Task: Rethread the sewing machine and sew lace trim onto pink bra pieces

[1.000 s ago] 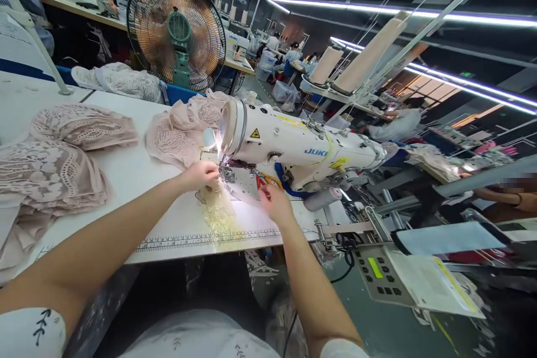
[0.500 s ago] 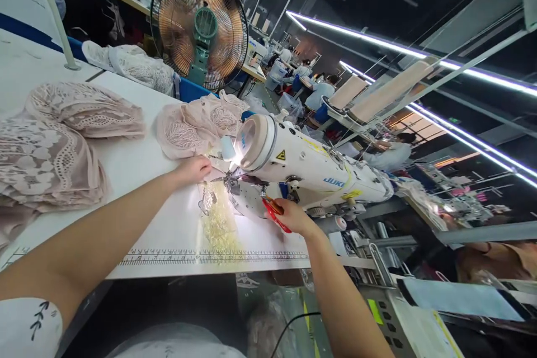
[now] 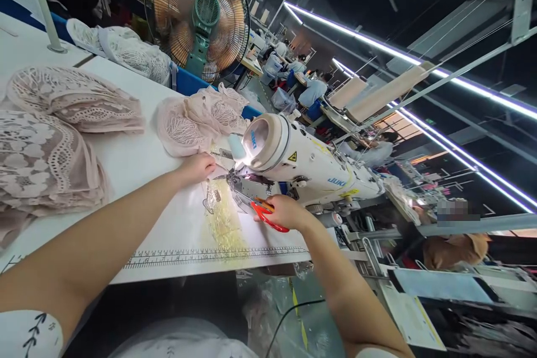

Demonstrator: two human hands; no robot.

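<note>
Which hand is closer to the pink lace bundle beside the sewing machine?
Left. The left hand sits before the lace bundle; the right hand, holding red scissors, is farther right.

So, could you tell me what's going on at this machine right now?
A person sits at a white sewing machine. The left hand rests on a pale lace strip lying by the needle. The right hand holds red scissors just in front of the needle area. Pink lace stacks lie further left on the table, with a fan behind.
</note>
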